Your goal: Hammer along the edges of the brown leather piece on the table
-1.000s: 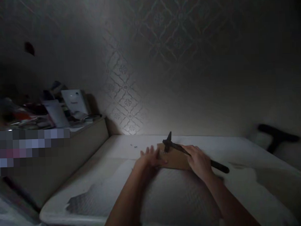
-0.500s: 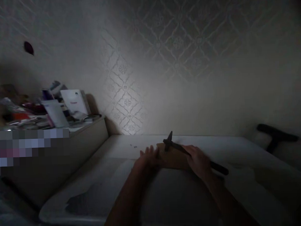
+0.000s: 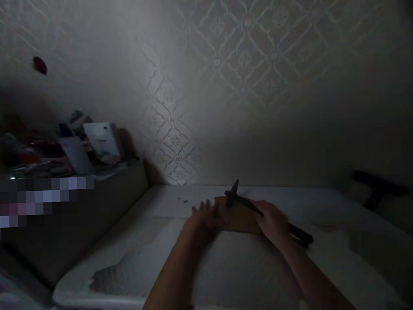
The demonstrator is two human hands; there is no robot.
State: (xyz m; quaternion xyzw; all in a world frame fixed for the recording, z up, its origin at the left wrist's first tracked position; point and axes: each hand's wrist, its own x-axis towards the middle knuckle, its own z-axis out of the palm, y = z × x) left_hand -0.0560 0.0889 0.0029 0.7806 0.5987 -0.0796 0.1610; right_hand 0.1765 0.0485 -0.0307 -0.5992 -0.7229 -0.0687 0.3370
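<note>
My right hand (image 3: 272, 220) is wrapped round the dark handle of a hammer (image 3: 254, 206). The hammer's head sits over the upper part of a flat brown board (image 3: 241, 221), which lies on a white table (image 3: 162, 251). I cannot tell whether the head touches the board. At the board's left edge rests my left hand (image 3: 205, 216), its fingers spread, with the thumb side reaching over the board. Small pale specks show on the board near the hammer head, too dim to name. A few tiny dark pieces (image 3: 184, 201) lie on the table beyond my left hand.
On the left a cabinet (image 3: 103, 213) carries a cluttered pile with a white box (image 3: 102, 139). A dark T-shaped object (image 3: 380, 185) stands at the table's right edge. Behind the table rises a patterned wall (image 3: 224, 82). The light is dim.
The hammer head has shifted very slightly, and the lighting over the wall and table differs. Both hands are in nearly the same place.
</note>
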